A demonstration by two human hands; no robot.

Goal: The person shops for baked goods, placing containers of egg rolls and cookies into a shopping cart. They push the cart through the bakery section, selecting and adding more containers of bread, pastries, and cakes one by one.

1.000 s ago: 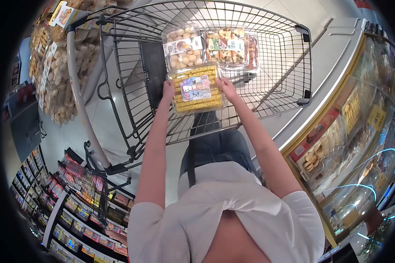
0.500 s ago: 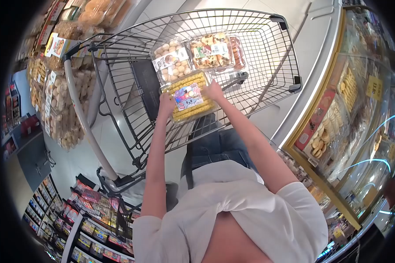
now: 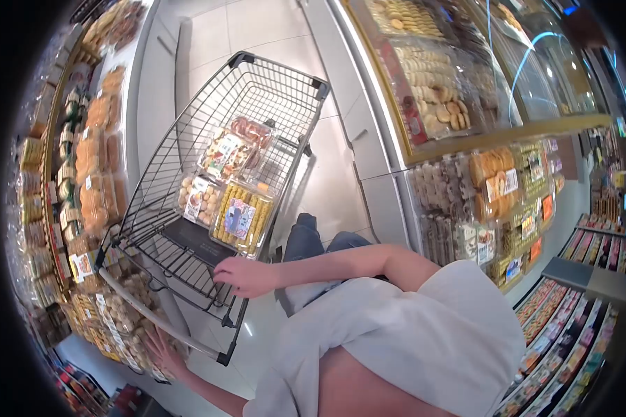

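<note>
A wire shopping cart stands in the aisle with three clear plastic boxes inside. The box of yellow biscuit sticks lies nearest me, beside a box of round cookies and a box of mixed pastries. My right hand hovers over the cart's near end, just below the stick box, empty with fingers apart. My left hand is low by the cart's grey handle, fingers spread and holding nothing.
Shelves of bagged baked goods line the left side of the cart. A glass bakery case with cookies and boxed pastries runs along the right. Tiled floor continues beyond the cart.
Both hands have let go of the yellow stick box, which now lies in the cart. My hands pulled back toward the handle end, and my view has swung and risen.
</note>
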